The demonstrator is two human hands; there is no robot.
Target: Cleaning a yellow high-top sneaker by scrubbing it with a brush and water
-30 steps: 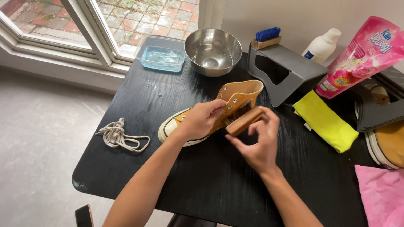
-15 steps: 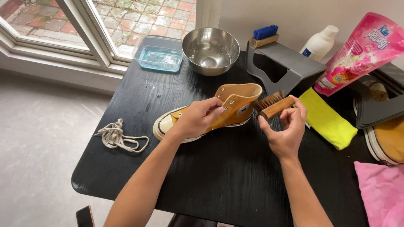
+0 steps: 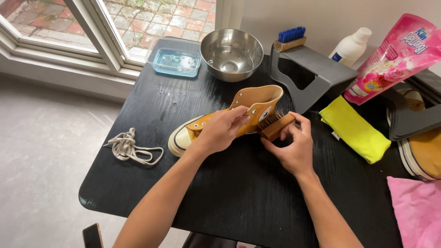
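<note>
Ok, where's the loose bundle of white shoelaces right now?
The white shoelace bundle lies on the black table's left side, left of the mustard high-top sneaker.

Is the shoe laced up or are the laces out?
Out. The yellow shoe shows bare eyelets, and loose white laces lie apart on the black table.

Upper right of the frame: a pink refill pouch [image 3: 400, 54] with floral print, lying tilted. Just left of it, a white plastic bottle [image 3: 350, 46] with a blue label patch. Bottom left edge: a dark phone [image 3: 93, 236].
</note>
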